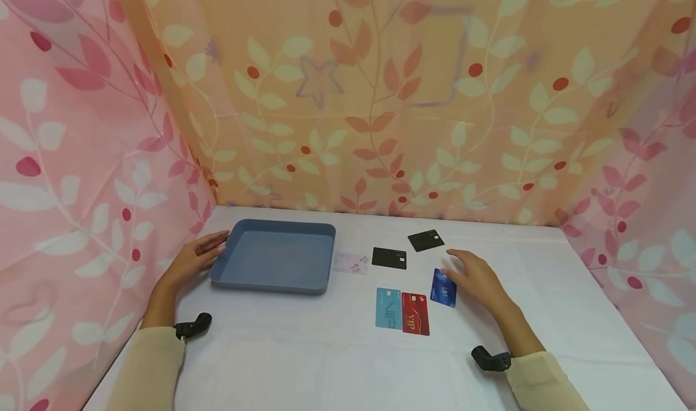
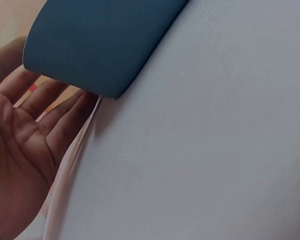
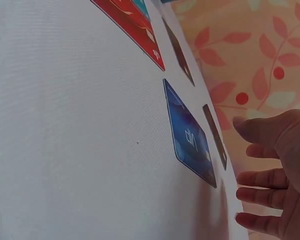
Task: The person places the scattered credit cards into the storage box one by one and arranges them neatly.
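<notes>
At the left side of a shallow blue-grey tray (image 1: 272, 289) is my left hand (image 1: 193, 258), its fingers fairly straight along the tray's outer wall (image 2: 85, 55). My right hand (image 1: 480, 281) hovers by a dark blue VIP card (image 1: 443, 289), thumb over its upper right corner in the head view. In the right wrist view that card (image 3: 190, 135) lies flat on the cloth, and the right hand (image 3: 285, 175) is apart from it with nothing between thumb and fingers. A red VIP card (image 1: 415, 314) and a light blue VIP card (image 1: 388, 309) lie side by side nearby.
Two black cards, one in the middle (image 1: 389, 258) and one farther back (image 1: 426, 240), lie on the white tablecloth (image 1: 304, 356). A pale flowered card (image 1: 351, 263) sits against the tray's right side. Floral curtains (image 1: 348, 97) enclose the table at the back and sides.
</notes>
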{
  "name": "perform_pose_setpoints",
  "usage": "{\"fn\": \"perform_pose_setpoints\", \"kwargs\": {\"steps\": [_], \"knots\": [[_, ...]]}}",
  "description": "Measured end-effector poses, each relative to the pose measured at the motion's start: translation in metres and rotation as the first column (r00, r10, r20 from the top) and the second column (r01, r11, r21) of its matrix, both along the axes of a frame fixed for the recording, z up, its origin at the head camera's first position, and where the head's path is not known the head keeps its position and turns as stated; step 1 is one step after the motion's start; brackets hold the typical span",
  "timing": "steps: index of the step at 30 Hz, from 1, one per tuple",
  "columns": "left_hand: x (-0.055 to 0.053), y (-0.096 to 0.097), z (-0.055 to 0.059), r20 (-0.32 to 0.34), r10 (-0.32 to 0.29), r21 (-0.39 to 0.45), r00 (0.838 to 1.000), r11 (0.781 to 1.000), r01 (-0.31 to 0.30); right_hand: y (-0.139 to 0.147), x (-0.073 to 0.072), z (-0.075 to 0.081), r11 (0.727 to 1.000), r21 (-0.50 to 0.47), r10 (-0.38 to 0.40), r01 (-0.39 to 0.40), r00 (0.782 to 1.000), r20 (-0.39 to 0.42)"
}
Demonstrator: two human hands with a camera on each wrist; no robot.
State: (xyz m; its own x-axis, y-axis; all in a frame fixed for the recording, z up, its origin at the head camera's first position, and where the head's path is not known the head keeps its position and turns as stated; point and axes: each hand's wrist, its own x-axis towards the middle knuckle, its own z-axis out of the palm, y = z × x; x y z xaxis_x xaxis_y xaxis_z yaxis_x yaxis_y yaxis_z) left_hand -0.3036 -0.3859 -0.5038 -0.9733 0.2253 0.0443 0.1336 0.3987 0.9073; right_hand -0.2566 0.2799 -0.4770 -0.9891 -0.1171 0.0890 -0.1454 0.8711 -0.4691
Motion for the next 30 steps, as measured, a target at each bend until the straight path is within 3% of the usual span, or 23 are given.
{"fn": "perform_pose_setpoints", "kwargs": {"steps": [10, 15, 25, 30], "knots": [[-0.002, -0.002, -0.015, 0.031, -0.052, 0.165, 0.998, 0.985, 0.046, 0.009, -0.011, -0.001, 0.998, 0.006, 0.055, -0.055, 0.997, 0.061], [-0.001, -0.003, -0.015, 0.044, -0.056, 0.155, 0.997, 0.987, 0.048, 0.009, -0.013, 0.000, 0.996, 0.012, 0.082, -0.083, 0.992, 0.101], [-0.002, -0.006, -0.017, 0.085, -0.084, 0.170, 0.993, 0.983, 0.069, 0.005, -0.011, 0.000, 0.988, 0.115, 0.081, -0.101, 0.983, 0.163], [0.001, -0.006, -0.015, 0.095, -0.096, 0.171, 0.991, 0.982, 0.079, 0.004, -0.010, 0.000, 0.988, 0.111, 0.089, -0.111, 0.978, 0.191]]}}
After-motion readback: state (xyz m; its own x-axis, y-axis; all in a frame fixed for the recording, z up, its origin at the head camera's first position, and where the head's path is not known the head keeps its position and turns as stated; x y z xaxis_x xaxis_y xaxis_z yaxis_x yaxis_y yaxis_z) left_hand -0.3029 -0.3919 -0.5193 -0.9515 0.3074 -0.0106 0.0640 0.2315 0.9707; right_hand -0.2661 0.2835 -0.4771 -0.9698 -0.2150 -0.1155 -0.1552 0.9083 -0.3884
